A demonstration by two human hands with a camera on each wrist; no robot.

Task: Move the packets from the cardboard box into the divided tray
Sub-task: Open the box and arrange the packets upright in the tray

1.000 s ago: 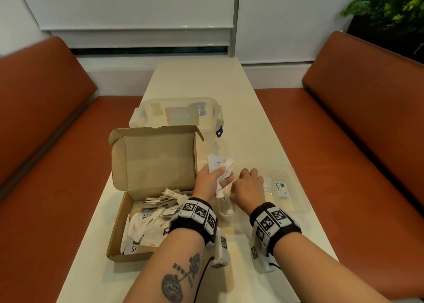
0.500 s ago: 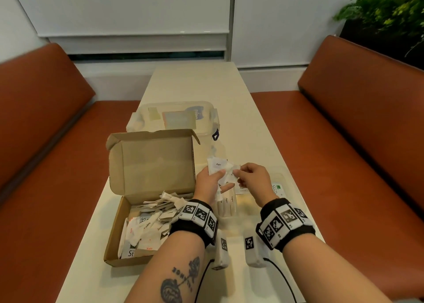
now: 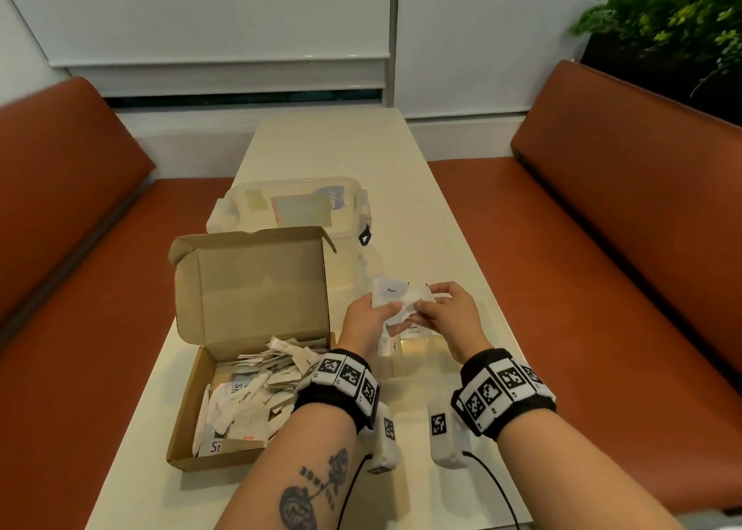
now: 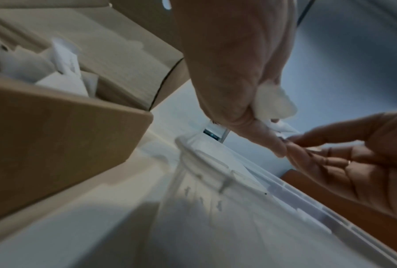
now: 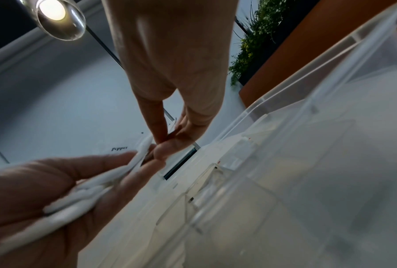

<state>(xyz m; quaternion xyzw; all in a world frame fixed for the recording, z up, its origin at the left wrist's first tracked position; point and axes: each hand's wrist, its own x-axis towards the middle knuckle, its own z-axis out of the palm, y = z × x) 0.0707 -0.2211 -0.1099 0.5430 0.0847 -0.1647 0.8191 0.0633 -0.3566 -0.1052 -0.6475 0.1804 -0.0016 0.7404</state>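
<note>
Small white packets (image 3: 391, 302), one marked "Pepper", were bunched in the left hand (image 3: 367, 322), thumb and fingers curled round the stack, above the near-left part of the divided tray (image 3: 417, 355). Right hand (image 3: 445, 316) met it from the right, thumb and forefinger pinching the edge of one packet as if to peel it off the bunch. Packets looked light, thin, soft and crumple-prone, probably slippery against each other; best taken one at a time by a sealed edge or corner, with a light pinch. Tray was clear plastic, hard to read; which compartment lay under the hands could not be told, though a few packets stood in a near one. Cardboard box (image 3: 188, 421) sat left of the hands on the worktop (image 3: 333, 144), lid up, still heaped with packets. A lidded clear tub (image 3: 297, 208) stood beyond the box.
</note>
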